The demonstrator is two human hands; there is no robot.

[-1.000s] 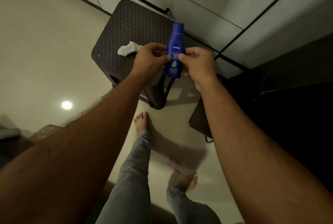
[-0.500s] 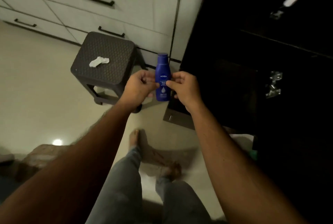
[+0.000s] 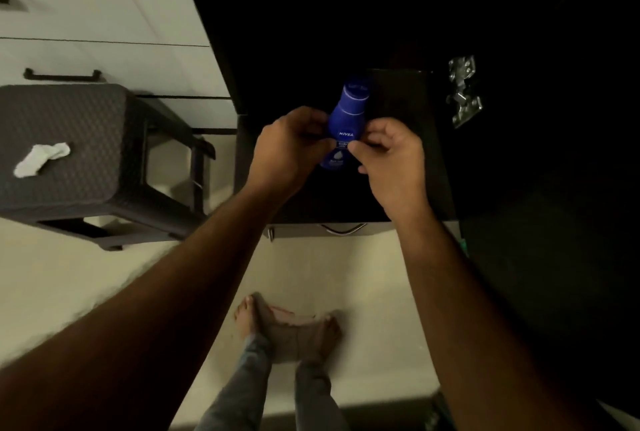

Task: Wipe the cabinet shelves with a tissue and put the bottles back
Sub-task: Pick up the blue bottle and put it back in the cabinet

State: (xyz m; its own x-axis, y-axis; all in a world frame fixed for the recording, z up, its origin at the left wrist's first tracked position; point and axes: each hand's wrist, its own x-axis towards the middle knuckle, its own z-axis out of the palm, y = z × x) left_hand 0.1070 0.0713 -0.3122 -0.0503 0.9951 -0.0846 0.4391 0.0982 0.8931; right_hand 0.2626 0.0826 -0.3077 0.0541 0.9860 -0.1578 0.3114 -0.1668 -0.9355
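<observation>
Head view, from the left: a crumpled white tissue [image 3: 41, 159] lies on top of a dark woven stool [image 3: 65, 146], which stands before pale drawer fronts [image 3: 114, 60]. Further right, the left hand [image 3: 289, 150] and right hand [image 3: 389, 157] both pinch a blue Nivea lotion bottle [image 3: 346, 119] by its sides, fingers curled on its label, cap pointing away. The bottle hangs over a dark cabinet shelf [image 3: 408, 188], inside the unlit cabinet; a metal hinge [image 3: 464, 94] glints at the right. The step looks like putting the bottle back. It would go best lowered base-first, kept upright, and let go only once it stands flat, since the shelf surface is hard to make out in the dark.
</observation>
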